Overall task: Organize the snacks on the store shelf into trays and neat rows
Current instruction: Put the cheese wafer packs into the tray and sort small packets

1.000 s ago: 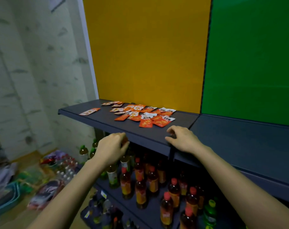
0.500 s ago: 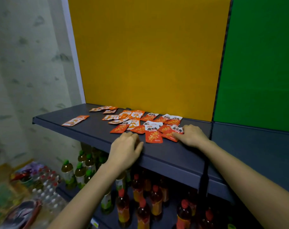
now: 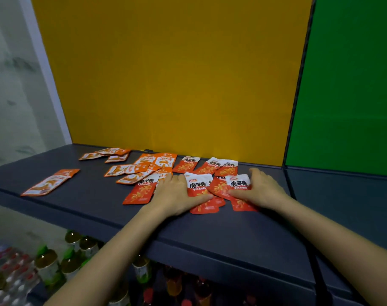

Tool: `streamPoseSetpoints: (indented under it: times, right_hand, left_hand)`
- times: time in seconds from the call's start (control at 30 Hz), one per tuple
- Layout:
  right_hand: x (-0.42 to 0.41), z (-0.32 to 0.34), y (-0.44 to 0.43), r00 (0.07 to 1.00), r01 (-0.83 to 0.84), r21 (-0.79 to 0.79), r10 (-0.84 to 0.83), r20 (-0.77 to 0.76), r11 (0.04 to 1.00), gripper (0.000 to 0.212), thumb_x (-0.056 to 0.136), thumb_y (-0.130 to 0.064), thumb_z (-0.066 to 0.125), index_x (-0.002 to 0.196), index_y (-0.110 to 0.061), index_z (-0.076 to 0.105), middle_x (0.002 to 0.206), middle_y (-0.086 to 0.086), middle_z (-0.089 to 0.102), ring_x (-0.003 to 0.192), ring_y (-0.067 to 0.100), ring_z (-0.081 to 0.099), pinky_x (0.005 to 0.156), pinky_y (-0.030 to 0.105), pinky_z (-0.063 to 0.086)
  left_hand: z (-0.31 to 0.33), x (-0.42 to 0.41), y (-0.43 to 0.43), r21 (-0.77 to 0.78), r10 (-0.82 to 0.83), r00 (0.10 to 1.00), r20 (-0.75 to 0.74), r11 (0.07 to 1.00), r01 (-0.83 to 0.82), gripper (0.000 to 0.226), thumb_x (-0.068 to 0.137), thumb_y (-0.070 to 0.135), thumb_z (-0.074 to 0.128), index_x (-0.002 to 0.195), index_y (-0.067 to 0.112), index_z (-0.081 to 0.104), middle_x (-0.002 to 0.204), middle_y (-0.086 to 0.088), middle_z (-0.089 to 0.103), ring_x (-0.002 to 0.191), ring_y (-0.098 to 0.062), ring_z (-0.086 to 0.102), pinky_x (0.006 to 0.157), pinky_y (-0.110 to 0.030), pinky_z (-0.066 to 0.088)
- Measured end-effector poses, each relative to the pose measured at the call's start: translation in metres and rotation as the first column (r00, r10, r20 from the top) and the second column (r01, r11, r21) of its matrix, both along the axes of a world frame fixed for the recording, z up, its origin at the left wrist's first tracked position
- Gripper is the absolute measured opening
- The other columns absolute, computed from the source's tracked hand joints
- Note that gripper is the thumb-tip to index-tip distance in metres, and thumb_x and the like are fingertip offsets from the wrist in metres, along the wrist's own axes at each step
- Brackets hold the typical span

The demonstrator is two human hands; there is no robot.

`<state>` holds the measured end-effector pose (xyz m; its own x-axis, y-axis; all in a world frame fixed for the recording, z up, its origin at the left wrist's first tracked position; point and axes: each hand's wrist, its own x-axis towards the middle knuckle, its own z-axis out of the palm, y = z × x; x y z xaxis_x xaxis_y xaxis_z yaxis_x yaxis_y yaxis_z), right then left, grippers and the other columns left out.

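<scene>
Shelf (image 3: 210, 235): snack packets (image 3: 199, 184) scattered. Left hand (image 3: 177, 195) flat, pressing snack packets; right hand (image 3: 262, 191), at its 3 o'clock, curled round others; hands apart.

— What stands at the far side?
— A yellow back panel (image 3: 166, 74) on the left and a green back panel (image 3: 347, 85) on the right, with a dark upright seam (image 3: 303, 85) between them.
— And further left?
— A white post (image 3: 44, 74) just beside the yellow one, then a pale wall (image 3: 9, 85) with grey marks.
— Down low, near?
— Bottles of amber drink with green labels (image 3: 47, 265) on the left, red-capped bottles (image 3: 148, 293) in shadow to their right, and small clear bottles (image 3: 11, 281) with red caps at the left edge.
</scene>
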<state>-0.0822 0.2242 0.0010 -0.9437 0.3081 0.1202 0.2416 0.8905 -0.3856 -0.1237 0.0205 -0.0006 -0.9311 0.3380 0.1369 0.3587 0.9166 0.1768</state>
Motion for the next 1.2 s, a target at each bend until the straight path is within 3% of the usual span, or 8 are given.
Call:
streamPoseSetpoints:
  times: [0.27,0.37,0.43,0.53,0.63,0.73,1.03,1.2]
  right_hand:
    - [-0.004,0.009,0.003,0.992,0.106,-0.161,-0.093,0.087,0.981,0.071,0.072,-0.052,0.072,0.126,-0.014,0.048,0.128,0.006,0.057,0.115,0.023,0.055,0.096,0.039,0.046]
    - [-0.004,0.013,0.004,0.988,0.126,-0.242,-0.098,0.122,0.962,0.055,0.073,-0.049,0.072,0.115,-0.017,0.058,0.116,0.005,0.065,0.105,0.022,0.061,0.095,0.039,0.049]
    - [-0.004,0.014,0.003,0.984,0.159,-0.28,-0.128,0.126,0.947,0.049,0.077,-0.045,0.07,0.114,-0.016,0.058,0.114,0.006,0.065,0.102,0.022,0.063,0.094,0.039,0.05]
    - [-0.003,0.016,-0.001,0.978,0.206,-0.337,-0.181,0.105,0.919,0.038,0.084,-0.037,0.065,0.113,-0.013,0.057,0.111,0.007,0.065,0.1,0.022,0.063,0.088,0.034,0.05]
    - [-0.005,0.016,-0.006,0.974,0.21,-0.477,-0.227,0.022,0.853,0.026,0.086,-0.03,0.064,0.106,-0.014,0.062,0.102,0.007,0.067,0.092,0.022,0.065,0.085,0.034,0.051]
    - [-0.006,0.016,-0.012,0.964,0.199,-0.583,-0.263,-0.027,0.788,0.013,0.087,-0.028,0.064,0.078,-0.022,0.056,0.094,0.006,0.066,0.082,0.021,0.063,0.085,0.036,0.051]
    - [-0.016,0.012,-0.025,0.937,0.167,-0.664,-0.326,-0.123,0.729,0.01,0.088,-0.03,0.059,0.085,-0.021,0.056,0.107,0.007,0.067,0.092,0.023,0.064,0.081,0.035,0.051]
    - [-0.015,0.013,-0.033,0.914,0.176,-0.685,-0.376,-0.154,0.707,0.009,0.091,-0.028,0.057,0.088,-0.02,0.053,0.098,0.004,0.064,0.086,0.021,0.063,0.075,0.031,0.05]
  left_hand:
    - [0.024,-0.042,0.005,0.022,0.009,0.977,0.213,1.0,-0.014,0.092,0.064,0.072,0.064,0.123,0.005,0.044,0.129,-0.011,0.053,0.125,-0.029,0.041,0.098,-0.036,0.037]
    - [0.03,-0.048,0.005,0.081,-0.031,0.943,0.333,0.997,0.004,0.062,0.068,0.065,0.066,0.093,0.011,0.052,0.1,-0.006,0.063,0.12,-0.024,0.049,0.098,-0.033,0.038]
    - [0.029,-0.054,0.004,0.139,-0.073,0.92,0.386,0.99,0.02,0.067,0.067,0.064,0.069,0.102,0.01,0.053,0.086,-0.003,0.06,0.119,-0.023,0.05,0.101,-0.033,0.038]
    - [0.023,-0.062,0.005,0.257,-0.131,0.903,0.409,0.966,0.024,0.098,0.048,0.068,0.078,0.125,0.014,0.05,0.119,-0.003,0.061,0.119,-0.025,0.051,0.102,-0.04,0.043]
    - [0.023,-0.064,0.003,0.443,-0.266,0.902,0.341,0.891,0.095,0.075,0.053,0.05,0.085,0.117,0.021,0.058,0.114,0.003,0.061,0.11,-0.022,0.057,0.096,-0.039,0.048]
    - [0.022,-0.064,0.001,0.621,-0.362,0.867,0.343,0.78,0.08,0.045,0.065,0.025,0.085,0.098,0.026,0.054,0.101,0.003,0.06,0.101,-0.021,0.059,0.093,-0.036,0.049]
    - [0.02,-0.066,0.003,0.857,-0.522,0.722,0.455,0.477,-0.196,0.035,0.069,-0.012,0.073,0.086,0.016,0.06,0.085,-0.008,0.067,0.069,-0.02,0.064,0.064,-0.03,0.055]
    - [0.016,-0.069,0.006,0.849,-0.554,0.658,0.51,0.446,-0.284,0.041,0.069,-0.011,0.073,0.105,0.006,0.062,0.097,-0.016,0.07,0.066,-0.021,0.068,0.055,-0.03,0.058]
